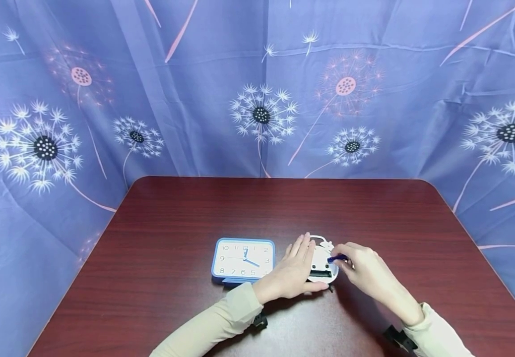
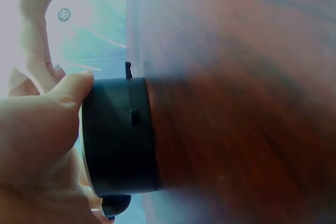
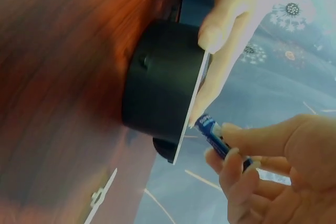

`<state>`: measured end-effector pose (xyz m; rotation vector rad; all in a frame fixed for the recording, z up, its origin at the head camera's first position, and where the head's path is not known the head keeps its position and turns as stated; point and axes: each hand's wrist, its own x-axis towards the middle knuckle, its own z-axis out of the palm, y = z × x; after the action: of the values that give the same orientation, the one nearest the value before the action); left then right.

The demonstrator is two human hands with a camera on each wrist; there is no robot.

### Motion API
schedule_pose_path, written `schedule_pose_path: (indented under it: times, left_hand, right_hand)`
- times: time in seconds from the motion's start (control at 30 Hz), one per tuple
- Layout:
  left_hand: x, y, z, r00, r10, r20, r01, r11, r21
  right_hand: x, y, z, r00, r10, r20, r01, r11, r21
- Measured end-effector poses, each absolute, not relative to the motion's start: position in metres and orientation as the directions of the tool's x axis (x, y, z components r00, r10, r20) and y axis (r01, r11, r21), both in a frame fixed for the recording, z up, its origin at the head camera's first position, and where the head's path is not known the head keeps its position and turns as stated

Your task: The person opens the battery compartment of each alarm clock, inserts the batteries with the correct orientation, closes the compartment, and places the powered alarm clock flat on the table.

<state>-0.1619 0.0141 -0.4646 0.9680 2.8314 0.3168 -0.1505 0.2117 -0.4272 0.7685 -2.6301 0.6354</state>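
Note:
A round clock (image 1: 318, 258) lies face down on the table, its white back turned up. A dark slot (image 1: 320, 273) shows near the back's lower edge. My left hand (image 1: 289, 275) rests on the clock's left part with straight fingers; in the left wrist view its thumb (image 2: 73, 85) lies along the rim of the black casing (image 2: 118, 135). Between thumb and fingers, my right hand (image 1: 366, 270) pinches a slim blue battery (image 3: 212, 136). One battery end is close to the white back; whether they touch I cannot tell.
Left of the round clock stands a blue rectangular clock (image 1: 243, 259) with a white dial, partly behind my left wrist. A small white piece (image 1: 327, 244) shows by the round clock's upper edge. The dark red table (image 1: 172, 213) ends at a blue dandelion curtain (image 1: 204, 99).

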Motion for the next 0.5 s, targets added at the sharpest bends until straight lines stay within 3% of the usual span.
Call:
schedule_pose_path:
  times: [0.17, 0.5]
  left_hand:
    - [-0.1619, 0.0147, -0.4657, -0.787, 0.613, -0.059, 0.585, 0.774, 0.241]
    - [-0.1614, 0.0137, -0.4659, -0.787, 0.616, -0.041, 0.594, 0.773, 0.222]
  right_hand:
    - [-0.1497, 0.2091, -0.4287, -0.757, -0.499, 0.422, -0.641, 0.695, -0.327]
    - [-0.1468, 0.2075, -0.4287, -0.734, -0.587, 0.343, -0.679, 0.653, -0.336]
